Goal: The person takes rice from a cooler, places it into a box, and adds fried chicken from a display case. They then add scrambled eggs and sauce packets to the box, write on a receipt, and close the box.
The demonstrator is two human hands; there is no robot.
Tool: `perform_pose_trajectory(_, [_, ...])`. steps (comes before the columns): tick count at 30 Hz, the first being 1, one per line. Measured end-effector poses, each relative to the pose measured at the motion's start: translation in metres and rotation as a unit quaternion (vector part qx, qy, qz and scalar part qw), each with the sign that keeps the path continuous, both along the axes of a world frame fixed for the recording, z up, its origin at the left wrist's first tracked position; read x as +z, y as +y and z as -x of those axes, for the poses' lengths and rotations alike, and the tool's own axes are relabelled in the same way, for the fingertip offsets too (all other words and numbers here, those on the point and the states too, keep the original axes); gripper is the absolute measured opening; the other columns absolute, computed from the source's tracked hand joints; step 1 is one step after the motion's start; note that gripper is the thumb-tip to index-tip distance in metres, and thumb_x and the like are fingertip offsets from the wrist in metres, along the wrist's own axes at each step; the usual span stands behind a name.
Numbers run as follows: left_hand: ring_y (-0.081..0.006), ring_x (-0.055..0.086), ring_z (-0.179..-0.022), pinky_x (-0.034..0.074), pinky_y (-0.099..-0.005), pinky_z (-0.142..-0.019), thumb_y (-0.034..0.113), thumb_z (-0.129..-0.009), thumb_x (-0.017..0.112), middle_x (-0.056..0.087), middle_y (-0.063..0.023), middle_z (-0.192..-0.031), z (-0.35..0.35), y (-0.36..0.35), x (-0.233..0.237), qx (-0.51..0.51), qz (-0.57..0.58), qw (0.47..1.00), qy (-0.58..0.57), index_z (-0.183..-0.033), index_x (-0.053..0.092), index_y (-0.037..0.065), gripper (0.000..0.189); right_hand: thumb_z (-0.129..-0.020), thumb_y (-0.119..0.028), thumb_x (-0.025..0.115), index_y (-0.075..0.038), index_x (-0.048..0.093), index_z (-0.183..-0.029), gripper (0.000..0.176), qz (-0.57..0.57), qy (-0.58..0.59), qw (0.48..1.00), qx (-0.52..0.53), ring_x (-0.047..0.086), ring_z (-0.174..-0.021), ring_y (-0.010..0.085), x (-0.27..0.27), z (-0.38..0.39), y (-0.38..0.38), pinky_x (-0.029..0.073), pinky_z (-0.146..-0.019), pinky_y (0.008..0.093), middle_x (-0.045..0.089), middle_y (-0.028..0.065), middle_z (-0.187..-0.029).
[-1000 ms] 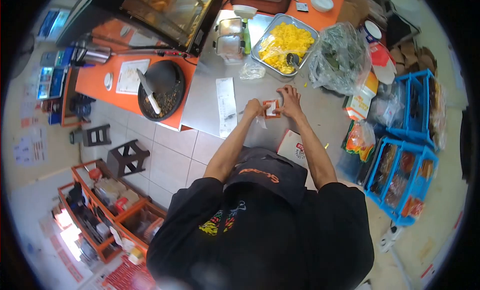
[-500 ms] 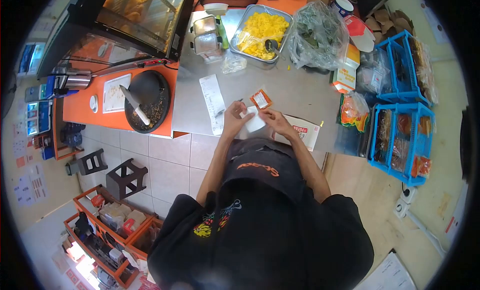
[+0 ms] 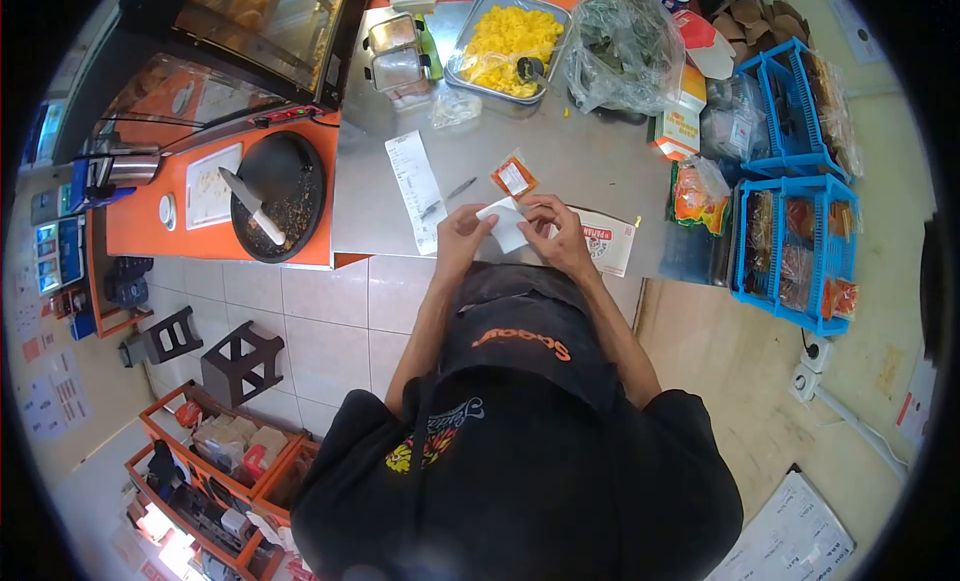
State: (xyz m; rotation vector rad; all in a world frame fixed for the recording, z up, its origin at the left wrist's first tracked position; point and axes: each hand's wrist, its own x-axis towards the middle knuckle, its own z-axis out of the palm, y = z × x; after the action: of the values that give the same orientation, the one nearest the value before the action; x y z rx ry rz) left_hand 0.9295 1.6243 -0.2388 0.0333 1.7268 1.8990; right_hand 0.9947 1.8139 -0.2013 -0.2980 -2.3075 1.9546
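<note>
At the front edge of the steel counter, a small white paper square (image 3: pixel 507 227) is held between my two hands. My left hand (image 3: pixel 464 235) pinches its left edge, and my right hand (image 3: pixel 560 237) has thumb and fingers closed on its right side. Just beyond the paper lies a small orange sachet with a white label (image 3: pixel 514 176). A long printed receipt (image 3: pixel 414 189) rests left of my left hand, with a pen (image 3: pixel 462 188) by it. Partly behind my right hand is a flat white printed piece (image 3: pixel 610 243) with red lettering.
Farther back are a tray of yellow food (image 3: pixel 510 49) with a dark-handled utensil, lidded containers (image 3: pixel 398 69) and a plastic bag of greens (image 3: pixel 625 56). A knife (image 3: pixel 250 206) lies across a round black board (image 3: pixel 300 186) at left. Blue baskets (image 3: pixel 795 256) stand at right.
The white paper has turned and now stands more upright between my fingers. More of the pen shows beside my left hand. The whole view has shifted slightly.
</note>
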Motion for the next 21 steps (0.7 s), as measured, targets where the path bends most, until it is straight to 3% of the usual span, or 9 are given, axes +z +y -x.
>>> perform_pose_trajectory(1, [-0.0155,0.064,-0.098,0.054,-0.0292,-0.082,0.016,-0.091,0.068,0.066,-0.0123,-0.11,-0.001,-0.002,-0.002,-0.009,0.007,1.0,0.027,-0.124,0.055,-0.002,0.04,-0.08,-0.003,0.071,-0.004,0.063,-0.103,0.024,-0.059,0.037,0.998,-0.012,0.061,-0.076,0.014,0.006,-0.003,-0.004,0.048,-0.067,0.0267,0.067,0.0045,-0.086])
perform_pose_trajectory(4, [-0.0191,0.061,-0.104,0.056,-0.0333,-0.081,0.014,-0.09,0.068,0.059,-0.0144,-0.121,-0.016,0.0,-0.007,0.089,0.075,0.992,0.054,-0.13,0.047,0.002,0.047,-0.074,0.0,0.072,-0.005,0.068,-0.094,0.021,-0.251,0.187,0.95,0.007,0.062,-0.081,0.0194,0.006,-0.007,-0.004,0.049,-0.069,0.0299,0.069,0.0033,-0.091])
perform_pose_trajectory(5, [-0.0201,0.061,-0.105,0.056,-0.0331,-0.08,0.012,-0.089,0.07,0.057,-0.0139,-0.122,-0.014,0.0,0.011,0.094,-0.027,0.992,-0.086,-0.131,0.045,0.003,0.05,-0.072,0.0,0.072,-0.006,0.069,-0.091,0.02,-0.316,0.242,0.917,0.022,0.062,-0.083,0.0209,0.006,-0.008,-0.002,0.049,-0.069,0.031,0.07,0.0026,-0.094])
perform_pose_trajectory(6, [-0.021,0.06,-0.106,0.056,-0.0329,-0.079,0.01,-0.087,0.071,0.055,-0.0135,-0.124,-0.011,-0.001,0.03,0.095,-0.127,0.962,-0.223,-0.132,0.044,0.004,0.053,-0.071,0.0,0.072,-0.006,0.069,-0.091,0.021,-0.323,0.252,0.912,0.029,0.062,-0.085,0.0209,0.007,-0.01,0.0,0.049,-0.069,0.0317,0.07,0.0019,-0.095])
perform_pose_trajectory(8, [-0.0225,0.06,-0.107,0.057,-0.0333,-0.079,0.008,-0.086,0.071,0.052,-0.0139,-0.125,-0.016,-0.002,0.043,0.076,-0.193,0.936,-0.286,-0.133,0.042,0.005,0.055,-0.069,0.0,0.072,-0.006,0.069,-0.091,0.023,-0.334,0.269,0.902,0.045,0.062,-0.088,0.0209,0.012,-0.016,0.001,0.049,-0.07,0.0331,0.071,0.0006,-0.099])
perform_pose_trajectory(10, [-0.0236,0.06,-0.108,0.058,-0.0347,-0.08,0.007,-0.087,0.07,0.053,-0.0155,-0.125,-0.026,0.01,0.041,0.033,-0.132,0.981,-0.142,-0.132,0.042,0.004,0.054,-0.069,0.001,0.072,-0.006,0.069,-0.092,0.024,-0.333,0.263,0.905,0.044,0.062,-0.09,0.0206,0.01,-0.019,0.002,0.049,-0.07,0.0335,0.071,0.0008,-0.102])
perform_pose_trajectory(13, [-0.0245,0.064,-0.103,0.058,-0.0335,-0.08,0.007,-0.087,0.07,0.056,-0.018,-0.124,-0.028,0.015,0.038,0.031,-0.111,0.989,-0.094,-0.13,0.043,-0.002,0.051,-0.069,0.001,0.073,-0.005,0.069,-0.093,0.025,-0.328,0.265,0.906,0.043,0.063,-0.092,0.0212,0.008,-0.019,0.005,0.05,-0.072,0.0338,0.071,0.0017,-0.103])
perform_pose_trajectory(16, [-0.0241,0.067,-0.093,0.058,-0.0325,-0.08,0.009,-0.092,0.064,0.063,-0.0174,-0.112,-0.025,0.017,0.042,0.03,-0.081,0.992,-0.089,-0.127,0.046,-0.007,0.043,-0.071,0.0,0.076,-0.004,0.069,-0.094,0.024,-0.271,0.253,0.929,0.014,0.064,-0.093,0.0227,0.013,-0.016,0.005,0.051,-0.074,0.0343,0.071,0.0043,-0.102])
perform_pose_trajectory(21, [-0.0217,0.069,-0.092,0.056,-0.0307,-0.082,0.016,-0.094,0.062,0.068,-0.0158,-0.104,-0.022,0.022,0.045,0.027,-0.033,0.996,-0.079,-0.115,0.056,-0.009,0.033,-0.074,-0.005,0.079,-0.002,0.07,-0.096,0.025,-0.198,0.213,0.956,-0.036,0.066,-0.089,0.0257,0.024,-0.014,0.004,0.053,-0.076,0.0344,0.071,0.0108,-0.098])
